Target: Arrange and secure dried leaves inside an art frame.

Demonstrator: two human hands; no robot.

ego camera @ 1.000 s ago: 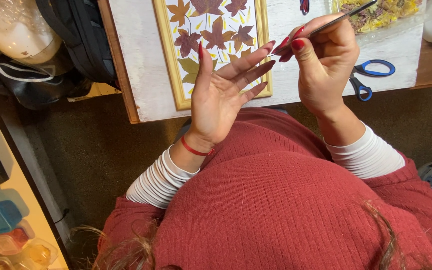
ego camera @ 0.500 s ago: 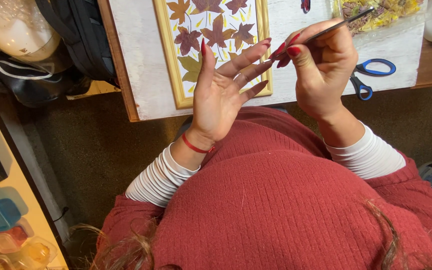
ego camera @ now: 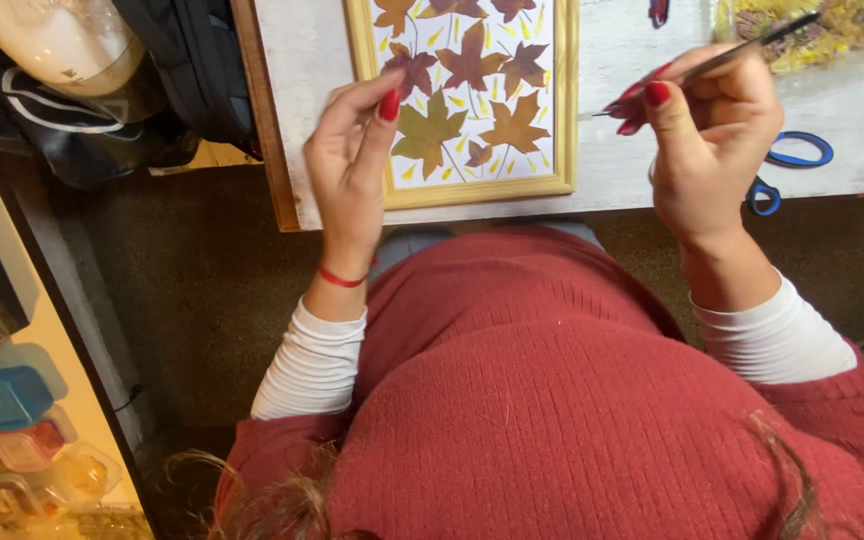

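A light wooden frame [ego camera: 564, 120] lies on the white table top [ego camera: 632, 150], holding pressed maple leaves [ego camera: 472, 95] in red, green and orange on white paper. My left hand [ego camera: 350, 165] hovers over the frame's left edge, fingers curled loosely, holding nothing I can see. My right hand [ego camera: 712, 140] is to the right of the frame and pinches a thin dark brush [ego camera: 732, 55] that points left toward the leaves.
Blue-handled scissors [ego camera: 792, 165] lie behind my right hand. Dried yellow flowers [ego camera: 812, 30] sit at the table's far right. A black bag [ego camera: 182, 70] and a cream round object [ego camera: 57, 40] are at the left; small coloured containers [ego camera: 17, 415] stand on a shelf below.
My hands have moved apart. The left hand swung left and turned over the frame's edge; the right hand shifted right with the brush, uncovering the leaves.
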